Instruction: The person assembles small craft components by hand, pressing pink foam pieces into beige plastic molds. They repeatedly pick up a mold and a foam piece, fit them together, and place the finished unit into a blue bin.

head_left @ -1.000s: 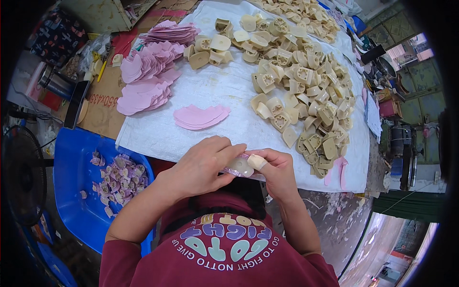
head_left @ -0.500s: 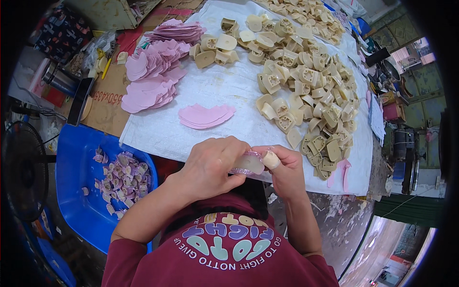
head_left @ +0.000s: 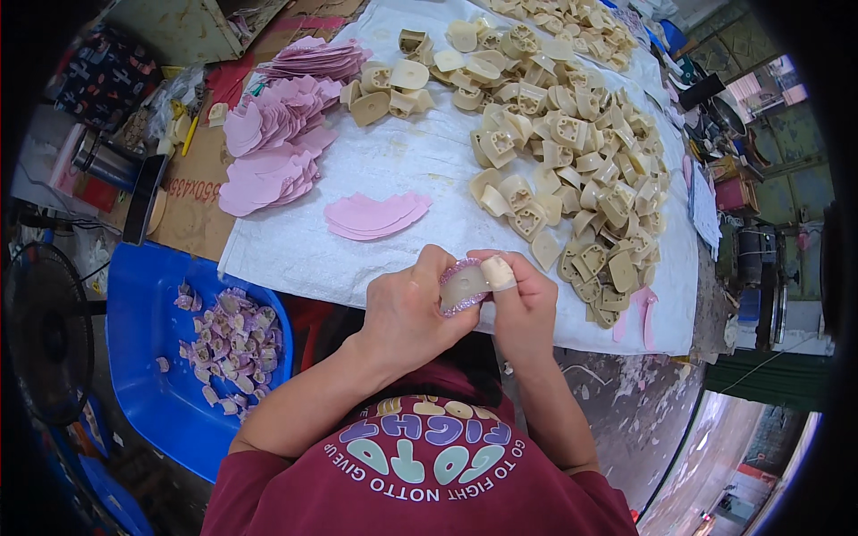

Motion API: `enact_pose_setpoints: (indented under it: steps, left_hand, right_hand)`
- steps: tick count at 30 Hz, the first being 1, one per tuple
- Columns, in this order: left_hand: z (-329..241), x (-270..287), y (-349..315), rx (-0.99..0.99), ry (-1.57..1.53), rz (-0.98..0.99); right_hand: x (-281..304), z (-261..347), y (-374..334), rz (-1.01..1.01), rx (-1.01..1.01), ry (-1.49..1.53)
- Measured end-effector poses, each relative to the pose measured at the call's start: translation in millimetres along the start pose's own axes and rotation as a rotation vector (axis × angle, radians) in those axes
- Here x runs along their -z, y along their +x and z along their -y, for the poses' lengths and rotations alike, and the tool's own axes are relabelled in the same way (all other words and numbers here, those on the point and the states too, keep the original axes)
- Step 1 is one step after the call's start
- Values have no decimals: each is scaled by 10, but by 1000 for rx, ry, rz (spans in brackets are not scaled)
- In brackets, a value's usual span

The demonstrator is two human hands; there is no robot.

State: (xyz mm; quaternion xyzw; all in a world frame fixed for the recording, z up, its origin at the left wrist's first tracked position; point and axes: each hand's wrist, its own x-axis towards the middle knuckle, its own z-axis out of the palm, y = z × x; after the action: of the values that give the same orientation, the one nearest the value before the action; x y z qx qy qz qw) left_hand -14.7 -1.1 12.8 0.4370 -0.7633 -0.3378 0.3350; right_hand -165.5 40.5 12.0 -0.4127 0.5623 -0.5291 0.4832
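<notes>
Above the near edge of the table, my left hand (head_left: 402,304) is closed around a shoe heel (head_left: 462,289). Its pale flat face points up, rimmed by a glittery pink-purple covering. My right hand (head_left: 525,308) pinches the same heel from the right, its taped thumb pressed at the covering's edge. The right fingertips are partly hidden behind the heel. Just beyond my hands lies a small stack of curved pink covering pieces (head_left: 375,216). Bare beige shoe heels (head_left: 572,170) are heaped to the right on the white sheet (head_left: 393,152).
Fanned stacks of pink pieces (head_left: 273,174) lie at the table's left. A blue tub (head_left: 138,366) at lower left holds many covered heels (head_left: 237,344). A fan (head_left: 45,330) stands beyond it. Two pink strips (head_left: 645,319) hang at the right front edge.
The heel has been turned so more of its pale face shows upward. My left fingers have shifted around it, and my right thumb has moved up along its rim.
</notes>
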Motion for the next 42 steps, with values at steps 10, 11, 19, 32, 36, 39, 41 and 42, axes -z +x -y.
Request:
enact_pose_setpoints:
  steps: [10, 11, 19, 32, 36, 39, 41, 42]
  left_hand:
    - [71, 5, 43, 80, -29, 2]
    - [83, 4, 56, 74, -38, -12]
    - [132, 78, 32, 101, -7, 70]
    - [282, 201, 114, -76, -511, -36]
    - [184, 81, 7, -113, -463, 13]
    - [130, 133, 73, -140, -570, 9]
    - [110, 221, 179, -292, -407, -2]
    - [117, 273, 227, -351, -343, 32]
  right_hand:
    - [-78, -2, 22, 48, -121, 207]
    - [-86, 8, 25, 45, -74, 161]
    - [-175, 135, -53, 150, -54, 89]
    - [-31, 55, -4, 84, -32, 3]
    - [-89, -68, -56, 108, -157, 256]
    - [105, -59, -15, 294, -294, 506]
    - [240, -75, 58, 526, -340, 712]
    - [262, -97, 61, 567, -330, 717]
